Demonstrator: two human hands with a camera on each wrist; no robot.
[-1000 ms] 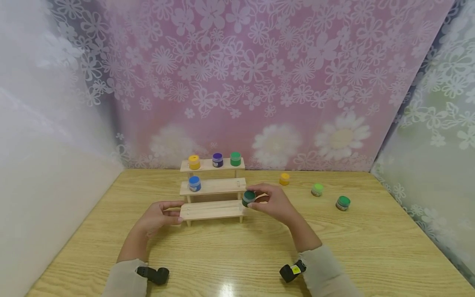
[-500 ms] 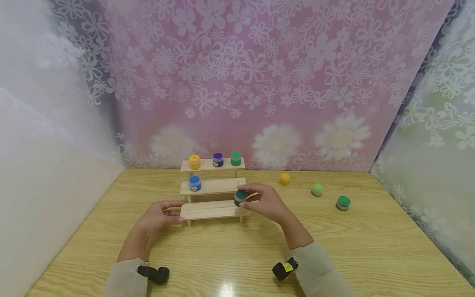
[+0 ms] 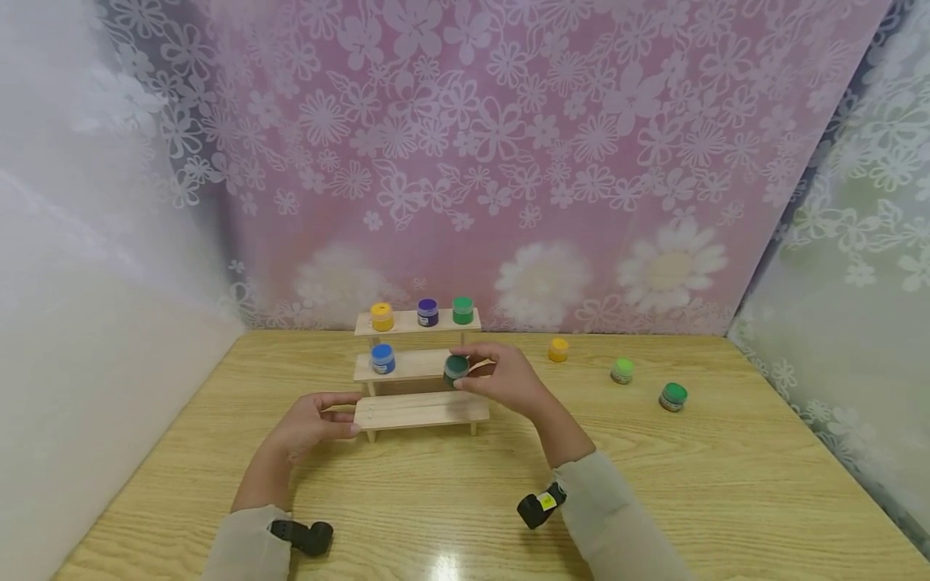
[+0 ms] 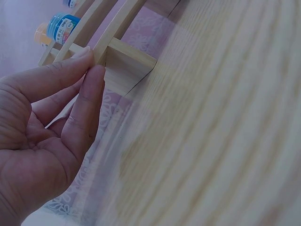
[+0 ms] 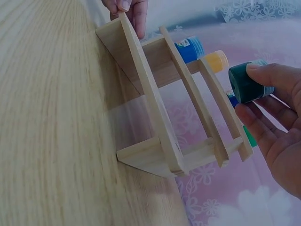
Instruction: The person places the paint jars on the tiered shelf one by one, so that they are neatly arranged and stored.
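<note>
A three-step wooden display stand [image 3: 421, 410] stands on the table. My left hand [image 3: 312, 421] pinches the left end of its lowest step; thumb and fingertips meet at that edge in the left wrist view. Between thumb and fingers, my right hand [image 3: 512, 381] holds a dark green paint jar [image 5: 244, 84]. In the head view this jar overlaps the right part of the middle step. On that step's left end sits a blue paint jar [image 3: 383, 359]. Along the top step are a yellow-orange jar [image 3: 381, 317], a purple jar [image 3: 428, 313] and a green jar [image 3: 462, 311].
Loose on the table to the right are an orange jar [image 3: 558, 349], a light green jar [image 3: 622, 371] and another green jar [image 3: 672, 396]. A pink flowered curtain [image 3: 494, 161] hangs behind the table [image 3: 407, 508], with a pale wall at left.
My right hand has carried the dark green jar left and upward, from beside the lowest step's right end to the middle step. My left hand has stayed on the stand.
</note>
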